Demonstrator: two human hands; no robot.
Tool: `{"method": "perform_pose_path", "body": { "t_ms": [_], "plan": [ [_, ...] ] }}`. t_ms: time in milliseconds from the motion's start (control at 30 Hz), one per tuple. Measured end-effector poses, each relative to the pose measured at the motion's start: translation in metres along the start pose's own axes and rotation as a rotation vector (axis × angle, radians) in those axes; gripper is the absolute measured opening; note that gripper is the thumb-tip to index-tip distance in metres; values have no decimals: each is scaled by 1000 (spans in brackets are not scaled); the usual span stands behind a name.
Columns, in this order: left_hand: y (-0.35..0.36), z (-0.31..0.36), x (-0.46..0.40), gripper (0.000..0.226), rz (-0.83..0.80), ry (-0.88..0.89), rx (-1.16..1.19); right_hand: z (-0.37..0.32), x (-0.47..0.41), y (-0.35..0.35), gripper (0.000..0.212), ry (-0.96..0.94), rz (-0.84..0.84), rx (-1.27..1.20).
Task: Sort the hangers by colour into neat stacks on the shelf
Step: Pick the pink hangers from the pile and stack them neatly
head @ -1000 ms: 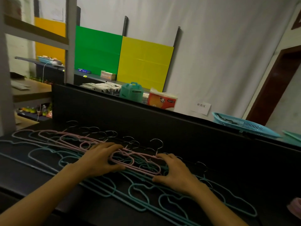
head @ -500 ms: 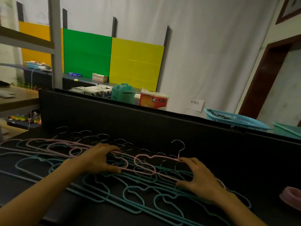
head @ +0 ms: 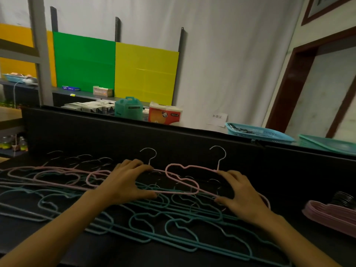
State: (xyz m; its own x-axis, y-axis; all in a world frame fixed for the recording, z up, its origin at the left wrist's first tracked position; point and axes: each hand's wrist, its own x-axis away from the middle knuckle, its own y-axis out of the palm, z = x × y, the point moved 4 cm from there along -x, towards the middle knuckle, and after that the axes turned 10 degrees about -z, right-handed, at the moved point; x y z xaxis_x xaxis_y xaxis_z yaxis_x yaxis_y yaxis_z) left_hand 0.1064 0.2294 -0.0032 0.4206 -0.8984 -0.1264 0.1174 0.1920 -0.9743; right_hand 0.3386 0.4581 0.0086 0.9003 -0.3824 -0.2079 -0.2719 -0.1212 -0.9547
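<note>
Judging by their thin wire-like frames, the hangers looked light and fairly stiff, with a coated surface that would probably give some grip — the real trouble was likely to be tangling, since hooks and looped shoulders overlapped all across the black shelf (head: 289, 185). Both hands lay on the pile: the left hand (head: 123, 182) rested with spread fingers over a pink hanger's frame near its hook, and the right hand (head: 242, 195) pressed with curved fingers on the raised pink hanger (head: 185, 174), fingertips touching its shoulder by the base of the hook; whether either hand actually pinched the wire I could not tell. A sensible hold would be at the neck below the hook or along the straight lower bar, lifting upward so the hook came free of its neighbours. Counting was uncertain in the overlap: roughly four or five pink hangers (head: 57, 176) lay at the back left, and perhaps six or more teal hangers (head: 173, 228) were spread across the front — an exact number could not be read. One finished pink stack (head: 331, 214) sat at the far right of the shelf, well apart from the loose pile.
</note>
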Motion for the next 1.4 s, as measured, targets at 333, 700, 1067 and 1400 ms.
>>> {"method": "perform_pose_path", "body": {
  "t_ms": [333, 700, 1067, 1400],
  "plan": [
    [49, 131, -66, 109, -78, 206, 0, 113, 105, -33, 89, 231, 13, 83],
    [66, 291, -133, 98, -132, 387, -5, 236, 179, -99, 94, 324, 141, 110],
    [108, 456, -188, 105, -92, 449, -48, 369, 242, -160, 95, 371, 243, 99],
    [145, 554, -233, 92, -164, 463, -24, 448, 271, -181, 96, 409, 267, 40]
  ]
}}
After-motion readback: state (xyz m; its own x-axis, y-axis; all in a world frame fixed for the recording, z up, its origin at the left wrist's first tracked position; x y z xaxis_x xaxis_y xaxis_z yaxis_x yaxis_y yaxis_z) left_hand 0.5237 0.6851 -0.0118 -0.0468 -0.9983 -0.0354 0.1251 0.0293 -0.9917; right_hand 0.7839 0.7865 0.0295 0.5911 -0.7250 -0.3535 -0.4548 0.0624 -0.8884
